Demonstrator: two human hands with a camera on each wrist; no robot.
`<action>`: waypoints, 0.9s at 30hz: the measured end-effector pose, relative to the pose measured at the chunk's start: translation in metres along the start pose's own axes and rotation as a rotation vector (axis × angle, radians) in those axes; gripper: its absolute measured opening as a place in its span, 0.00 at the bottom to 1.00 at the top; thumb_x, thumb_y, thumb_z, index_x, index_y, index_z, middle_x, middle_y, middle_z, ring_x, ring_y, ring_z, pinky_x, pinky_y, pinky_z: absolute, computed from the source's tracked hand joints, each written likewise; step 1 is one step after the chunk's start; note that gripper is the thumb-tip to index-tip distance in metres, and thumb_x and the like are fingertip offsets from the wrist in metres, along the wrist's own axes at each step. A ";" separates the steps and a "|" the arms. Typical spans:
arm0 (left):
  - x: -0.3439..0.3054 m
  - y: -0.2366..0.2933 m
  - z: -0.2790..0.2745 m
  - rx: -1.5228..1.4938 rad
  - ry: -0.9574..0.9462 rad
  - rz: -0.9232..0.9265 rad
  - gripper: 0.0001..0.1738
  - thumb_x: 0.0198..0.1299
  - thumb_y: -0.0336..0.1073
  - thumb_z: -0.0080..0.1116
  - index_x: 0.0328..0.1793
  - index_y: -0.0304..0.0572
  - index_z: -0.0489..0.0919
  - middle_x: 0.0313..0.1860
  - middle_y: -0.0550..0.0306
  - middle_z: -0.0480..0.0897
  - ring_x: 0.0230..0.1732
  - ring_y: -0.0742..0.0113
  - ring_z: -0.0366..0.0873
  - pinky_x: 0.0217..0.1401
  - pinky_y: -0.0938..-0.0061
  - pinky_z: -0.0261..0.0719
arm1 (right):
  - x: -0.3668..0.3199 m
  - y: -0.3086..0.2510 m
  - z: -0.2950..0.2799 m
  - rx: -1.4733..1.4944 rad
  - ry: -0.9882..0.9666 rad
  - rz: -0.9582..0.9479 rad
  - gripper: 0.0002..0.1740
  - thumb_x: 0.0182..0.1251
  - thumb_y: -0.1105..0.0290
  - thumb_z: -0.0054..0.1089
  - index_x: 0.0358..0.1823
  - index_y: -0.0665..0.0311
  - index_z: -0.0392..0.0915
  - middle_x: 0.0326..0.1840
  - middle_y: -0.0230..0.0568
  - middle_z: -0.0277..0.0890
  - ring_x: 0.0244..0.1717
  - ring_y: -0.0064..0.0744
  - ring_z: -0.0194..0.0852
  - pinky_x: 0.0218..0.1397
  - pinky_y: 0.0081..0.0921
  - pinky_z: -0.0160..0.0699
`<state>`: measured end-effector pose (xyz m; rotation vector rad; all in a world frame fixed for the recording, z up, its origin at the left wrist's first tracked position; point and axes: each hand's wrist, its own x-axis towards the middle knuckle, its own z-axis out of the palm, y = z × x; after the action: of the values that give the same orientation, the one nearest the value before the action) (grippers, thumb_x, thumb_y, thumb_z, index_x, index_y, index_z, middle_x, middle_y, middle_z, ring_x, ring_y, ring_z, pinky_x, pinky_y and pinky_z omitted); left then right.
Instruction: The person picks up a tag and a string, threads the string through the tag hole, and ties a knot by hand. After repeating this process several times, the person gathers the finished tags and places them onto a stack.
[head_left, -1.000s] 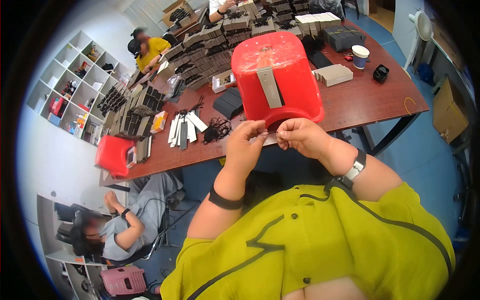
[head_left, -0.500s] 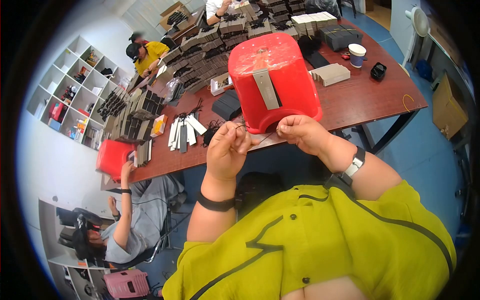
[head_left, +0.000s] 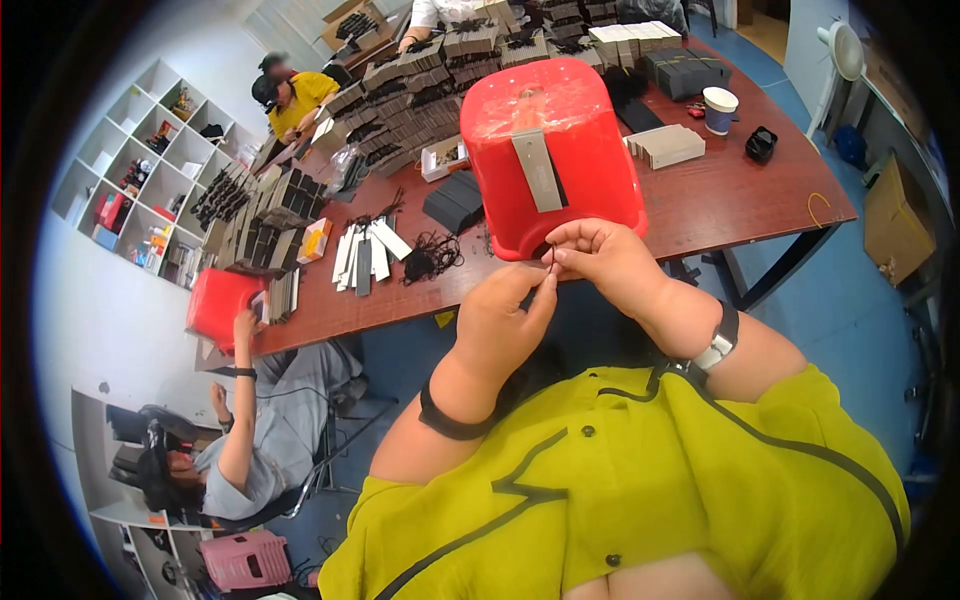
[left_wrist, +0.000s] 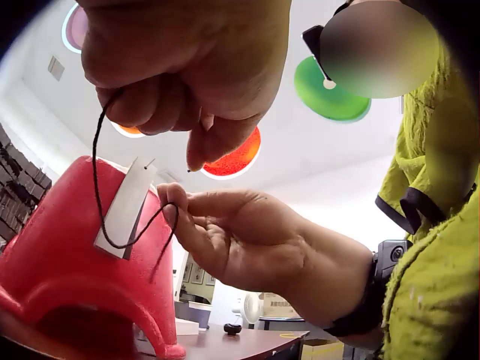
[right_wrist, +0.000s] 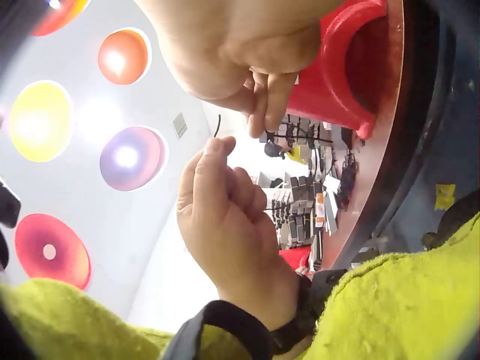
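Both hands are close together just in front of an upturned red plastic stool (head_left: 605, 150) on the table. A thin black cord (left_wrist: 96, 180) hangs in a loop between them in the left wrist view. My left hand (head_left: 503, 322) pinches this cord between thumb and finger, and a short end of it sticks up past the fingertips in the right wrist view. With thumb and index finger, my right hand (head_left: 612, 262) also pinches the cord. A grey strip-shaped card (head_left: 538, 172) is attached to the stool's side, right behind the hands.
White and dark tags (head_left: 372, 252) and a heap of black cords (head_left: 433, 258) lie left on the table (head_left: 740, 215). Stacked cards (head_left: 400, 110) fill the back. A paper cup (head_left: 719, 112) stands right. Another person (head_left: 250, 440) sits at left beside a second red stool (head_left: 222, 308).
My left hand moved away leftward with the cord, then came back beside the right hand's fingertips. The right hand stayed nearly in place. The person at left raised an arm to the other stool.
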<state>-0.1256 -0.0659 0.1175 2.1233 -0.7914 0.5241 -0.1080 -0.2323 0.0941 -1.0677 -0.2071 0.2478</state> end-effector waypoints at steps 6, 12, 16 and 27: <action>-0.002 0.000 0.005 0.015 0.008 0.069 0.02 0.51 0.27 0.59 0.31 0.38 0.80 0.23 0.51 0.77 0.24 0.59 0.75 0.28 0.73 0.72 | -0.005 0.000 0.008 -0.223 0.061 -0.099 0.11 0.64 0.80 0.50 0.48 0.75 0.71 0.41 0.42 0.76 0.41 0.26 0.76 0.47 0.23 0.79; -0.002 -0.001 0.005 0.051 0.026 0.030 0.03 0.51 0.29 0.60 0.30 0.37 0.80 0.23 0.51 0.77 0.22 0.60 0.75 0.26 0.73 0.71 | -0.007 0.000 0.010 -0.315 0.055 -0.151 0.11 0.64 0.80 0.50 0.47 0.74 0.71 0.40 0.40 0.76 0.42 0.24 0.75 0.47 0.21 0.78; -0.002 -0.002 0.004 0.029 0.025 0.005 0.03 0.52 0.29 0.60 0.30 0.36 0.80 0.22 0.51 0.76 0.21 0.63 0.74 0.25 0.74 0.70 | -0.006 0.003 0.009 -0.356 0.055 -0.171 0.11 0.64 0.79 0.50 0.47 0.73 0.72 0.40 0.39 0.76 0.42 0.23 0.76 0.46 0.19 0.77; -0.004 0.003 0.002 -0.078 -0.015 -0.102 0.04 0.52 0.29 0.60 0.30 0.34 0.80 0.21 0.55 0.76 0.21 0.70 0.73 0.25 0.77 0.68 | -0.008 0.005 0.010 -0.479 0.104 -0.265 0.10 0.63 0.78 0.51 0.45 0.71 0.75 0.37 0.41 0.78 0.40 0.24 0.77 0.45 0.20 0.76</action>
<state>-0.1303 -0.0671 0.1157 2.0853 -0.6963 0.4174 -0.1192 -0.2241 0.0940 -1.5068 -0.3205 -0.1044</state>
